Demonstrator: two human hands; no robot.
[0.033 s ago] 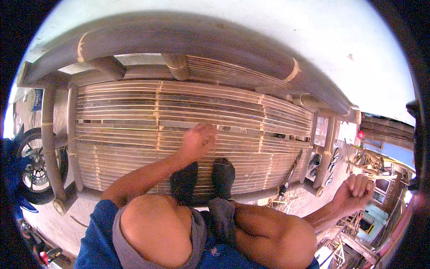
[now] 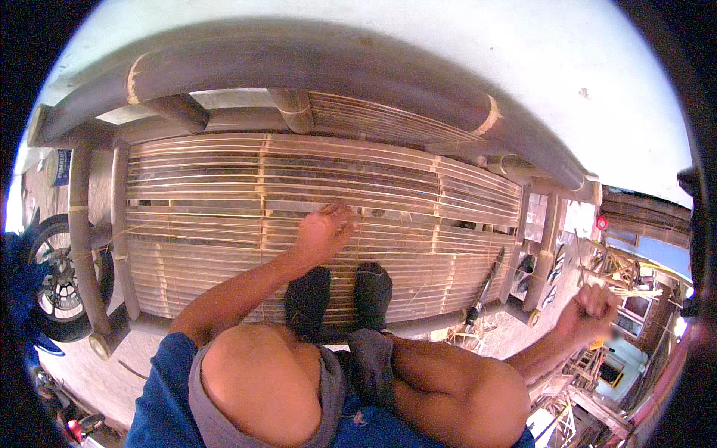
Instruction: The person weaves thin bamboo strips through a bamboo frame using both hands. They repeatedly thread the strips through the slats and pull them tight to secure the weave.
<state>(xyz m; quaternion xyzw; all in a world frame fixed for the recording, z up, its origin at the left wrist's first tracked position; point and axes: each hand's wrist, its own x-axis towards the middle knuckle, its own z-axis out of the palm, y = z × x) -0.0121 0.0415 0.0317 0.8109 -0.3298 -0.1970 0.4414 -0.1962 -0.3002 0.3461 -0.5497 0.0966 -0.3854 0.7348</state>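
A bamboo bench with a slatted seat (image 2: 209, 280) spreads out below me, its thin pale slats running left to right. Over the middle of the slats is my left hand (image 2: 326, 231), its fingers curled together. A thin strand runs across the slats beside those fingers; whether they grip it, I cannot make out. My right hand (image 2: 588, 313) is raised far out to the right, away from the bench, its fingers closed. What it holds, if anything, is too small to see. My feet in dark socks (image 2: 372, 295) rest on the slats near the front edge.
A long knife (image 2: 488, 284) lies on the right end of the seat. Thick bamboo poles (image 2: 314, 63) form the backrest. At left stands a motorcycle wheel (image 2: 63, 276). Striped sandals (image 2: 554, 276) and stacked bamboo pieces (image 2: 620, 265) are on the right.
My left hand has shifted slightly left over the slats. My right hand has moved a little to the left and up. The bench and knife stay in place.
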